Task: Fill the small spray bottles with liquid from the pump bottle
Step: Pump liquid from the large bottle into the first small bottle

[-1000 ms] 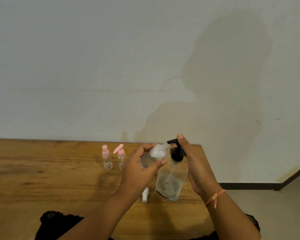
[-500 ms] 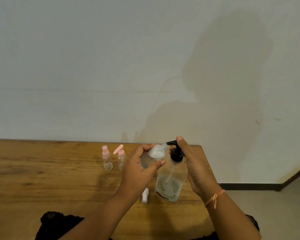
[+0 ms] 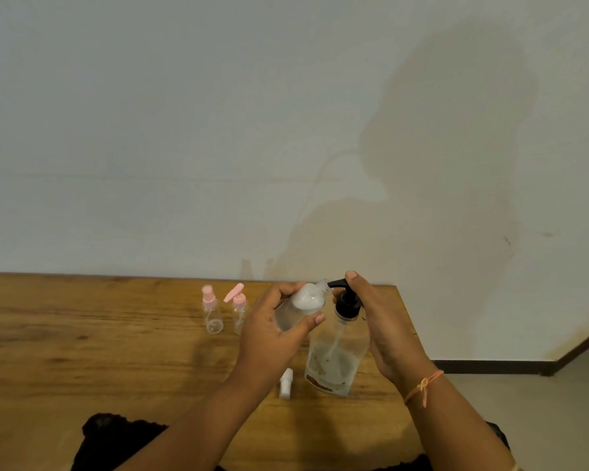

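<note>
Left hand (image 3: 269, 338) curled round tilted small bottle (image 3: 298, 307), mouth at nozzle — right hand (image 3: 385, 328) wraps pump bottle (image 3: 334, 362), forefinger on pump head (image 3: 346, 300), near table (image 3: 82, 351) right edge.

Left hand (image 3: 269, 338) gripped a clear small bottle (image 3: 300, 305), tilted, its open neck touching the black spout. Right hand (image 3: 385, 328) curled round the pump bottle (image 3: 334, 362) at the neck, forefinger on top of the pump head (image 3: 346, 300). Pump bottle stood on the wooden table (image 3: 82, 351), liquid low. White cap (image 3: 285, 384) lay just beside its base. Two pink-topped bottles (image 3: 211, 311) stood upright further left. Orange thread (image 3: 422, 389) on right wrist.
</note>
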`<state>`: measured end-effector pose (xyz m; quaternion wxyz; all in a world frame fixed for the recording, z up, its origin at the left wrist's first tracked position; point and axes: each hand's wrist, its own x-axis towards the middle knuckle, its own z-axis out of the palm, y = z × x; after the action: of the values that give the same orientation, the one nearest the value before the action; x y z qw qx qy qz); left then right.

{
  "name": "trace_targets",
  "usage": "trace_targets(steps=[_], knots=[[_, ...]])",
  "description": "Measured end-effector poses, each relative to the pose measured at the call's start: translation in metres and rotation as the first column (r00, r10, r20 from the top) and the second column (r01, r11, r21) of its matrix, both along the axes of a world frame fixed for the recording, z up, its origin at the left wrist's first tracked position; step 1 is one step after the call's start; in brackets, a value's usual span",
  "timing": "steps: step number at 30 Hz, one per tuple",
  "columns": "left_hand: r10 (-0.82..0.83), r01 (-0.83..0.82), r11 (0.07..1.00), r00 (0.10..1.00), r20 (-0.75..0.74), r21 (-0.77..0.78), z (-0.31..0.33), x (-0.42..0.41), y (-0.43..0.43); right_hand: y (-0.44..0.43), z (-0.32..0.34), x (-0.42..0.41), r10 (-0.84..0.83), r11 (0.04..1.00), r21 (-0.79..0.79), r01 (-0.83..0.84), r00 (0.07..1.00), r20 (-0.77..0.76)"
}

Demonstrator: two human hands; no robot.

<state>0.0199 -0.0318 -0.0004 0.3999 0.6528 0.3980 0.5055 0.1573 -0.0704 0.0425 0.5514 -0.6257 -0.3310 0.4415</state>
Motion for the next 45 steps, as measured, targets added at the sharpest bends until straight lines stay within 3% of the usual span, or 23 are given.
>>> trace_targets(steps=[45], knots=[[0.016,-0.015,1.000,1.000,-0.013,0.018,0.0013,-0.0016,-0.0004,0.0008,0.0001,0.0014,0.023,1.000,-0.013,-0.023,1.000,0.004]])
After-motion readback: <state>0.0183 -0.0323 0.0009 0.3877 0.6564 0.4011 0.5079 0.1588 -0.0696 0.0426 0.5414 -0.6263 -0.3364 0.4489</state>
